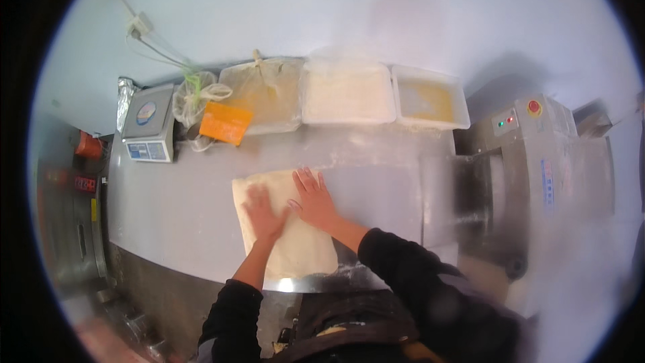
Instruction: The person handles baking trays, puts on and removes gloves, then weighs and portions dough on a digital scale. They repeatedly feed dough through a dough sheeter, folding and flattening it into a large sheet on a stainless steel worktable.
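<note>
A flat, pale slab of dough (302,252) lies on the metal worktable (181,195), reaching almost to its front edge. My left hand (264,214) is over the left part of the dough, fingers spread and smeared by motion. Flat on the dough's upper right part rests my right hand (314,200), its fingers stretched out and pointing away from me. The two thumbs nearly meet. Neither hand grips anything.
Along the back stand a scale (148,124), a knotted plastic bag (195,104), an orange scraper-like sheet (226,122), a covered bin (279,104), a tub of white powder (348,94) and a tub with yellowish contents (430,101). A metal machine (531,154) borders the right side.
</note>
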The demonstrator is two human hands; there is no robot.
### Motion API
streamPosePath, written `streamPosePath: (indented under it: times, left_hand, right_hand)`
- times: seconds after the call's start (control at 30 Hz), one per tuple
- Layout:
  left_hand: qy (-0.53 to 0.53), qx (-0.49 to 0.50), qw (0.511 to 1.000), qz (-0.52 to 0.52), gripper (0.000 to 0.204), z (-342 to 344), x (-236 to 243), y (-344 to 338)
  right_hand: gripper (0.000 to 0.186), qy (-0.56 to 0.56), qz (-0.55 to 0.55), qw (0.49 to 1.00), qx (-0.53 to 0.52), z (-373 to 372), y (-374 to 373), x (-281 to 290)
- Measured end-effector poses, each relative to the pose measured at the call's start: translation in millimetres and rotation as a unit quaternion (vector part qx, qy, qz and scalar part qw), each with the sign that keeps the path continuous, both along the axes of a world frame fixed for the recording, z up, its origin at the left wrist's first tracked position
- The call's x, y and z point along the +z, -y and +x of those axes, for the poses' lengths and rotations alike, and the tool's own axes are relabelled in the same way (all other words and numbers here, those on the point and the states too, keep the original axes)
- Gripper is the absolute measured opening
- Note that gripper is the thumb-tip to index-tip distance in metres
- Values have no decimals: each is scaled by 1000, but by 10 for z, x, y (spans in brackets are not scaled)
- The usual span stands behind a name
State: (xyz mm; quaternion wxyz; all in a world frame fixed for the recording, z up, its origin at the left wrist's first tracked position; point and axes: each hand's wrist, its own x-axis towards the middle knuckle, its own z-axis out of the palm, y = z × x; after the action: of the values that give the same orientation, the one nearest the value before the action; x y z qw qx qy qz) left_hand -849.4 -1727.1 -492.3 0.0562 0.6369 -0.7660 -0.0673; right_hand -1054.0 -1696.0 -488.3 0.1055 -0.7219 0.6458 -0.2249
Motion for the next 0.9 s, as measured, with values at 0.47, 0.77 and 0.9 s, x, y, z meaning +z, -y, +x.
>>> streamPosePath:
  times: [0.47, 0.77, 0.9]
  left_hand:
    - [-80, 237, 968, 8, 106, 167, 96, 361]
    - [-442, 254, 788, 345, 60, 824, 286, 307]
    - [-461, 170, 811, 318, 59, 724, 499, 165]
  right_hand:
    - [90, 334, 279, 828, -353, 25, 14, 291]
    - [81, 344, 273, 890, -123, -81, 147, 142]
    - [81, 456, 256, 839, -149, -191, -126, 282]
